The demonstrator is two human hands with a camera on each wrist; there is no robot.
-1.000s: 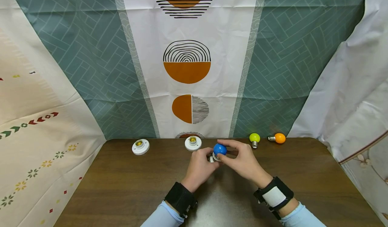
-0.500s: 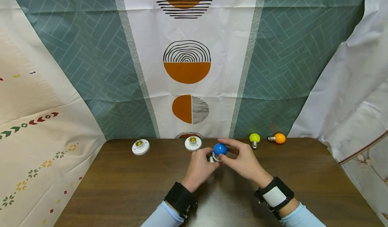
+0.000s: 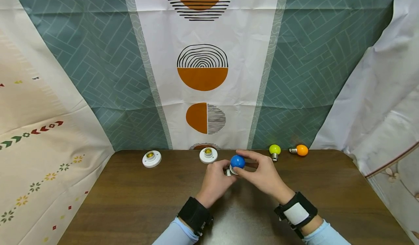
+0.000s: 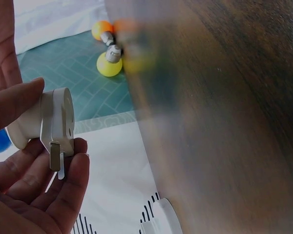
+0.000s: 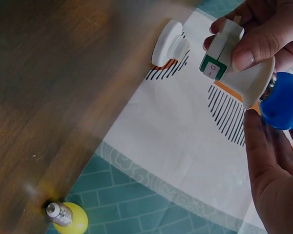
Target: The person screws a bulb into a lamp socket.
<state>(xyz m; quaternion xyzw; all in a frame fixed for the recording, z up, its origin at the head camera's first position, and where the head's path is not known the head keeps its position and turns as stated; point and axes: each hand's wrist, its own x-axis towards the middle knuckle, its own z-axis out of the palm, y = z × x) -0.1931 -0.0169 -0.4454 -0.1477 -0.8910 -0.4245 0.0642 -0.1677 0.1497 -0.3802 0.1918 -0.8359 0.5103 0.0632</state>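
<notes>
My left hand [image 3: 216, 181] grips a white plug-in lamp socket [image 5: 249, 84] by its body, thumb on one side and fingers on the other. Two flat prongs [image 4: 55, 156] stick out of its plug end in the left wrist view, and a rocker switch [image 5: 213, 70] shows in the right wrist view. At the socket's mouth sits a blue bulb [image 5: 282, 101], a little of its metal base showing. My right hand [image 3: 265, 174] holds this bulb [image 3: 237, 161] between thumb and fingers. Both hands are above the table, and how far the base is in is hidden.
Two white round lamp holders, one at left [image 3: 152, 164] and one in the middle [image 3: 208, 160], stand near the table's back edge. A yellow-green bulb [image 3: 275, 148] and an orange bulb [image 3: 302, 149] lie at back right. Patterned cloth [image 3: 291, 103] hangs behind the brown table [image 3: 137, 201].
My right thumb and fingers shift slightly around the blue bulb. The left hand keeps the socket in nearly the same place.
</notes>
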